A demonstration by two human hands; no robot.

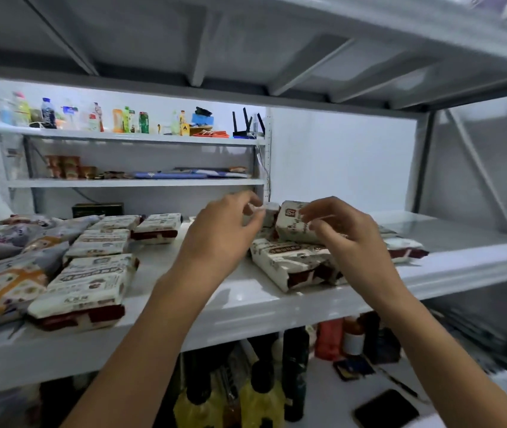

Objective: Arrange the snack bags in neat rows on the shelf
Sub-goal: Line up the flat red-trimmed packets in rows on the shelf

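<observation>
On the white shelf (246,307), white-and-maroon snack bags lie in rows at the left, the nearest (85,288) by the front edge and others (158,227) further back. A loose pile of the same bags (283,259) lies at centre right. My right hand (351,239) grips a tilted bag (290,225) lifted on top of that pile. My left hand (221,236) has curled fingers that pinch the edge of a small white bag (270,211) just behind it. One more bag (406,247) lies to the right, partly hidden by my right hand.
Grey and orange bags (5,282) crowd the shelf's far left. Another shelf board (307,57) hangs low overhead. Bottles (261,396) and a dark phone (385,409) sit below. A far rack (137,139) carries drink bottles. A bare strip of shelf runs between the rows and the pile.
</observation>
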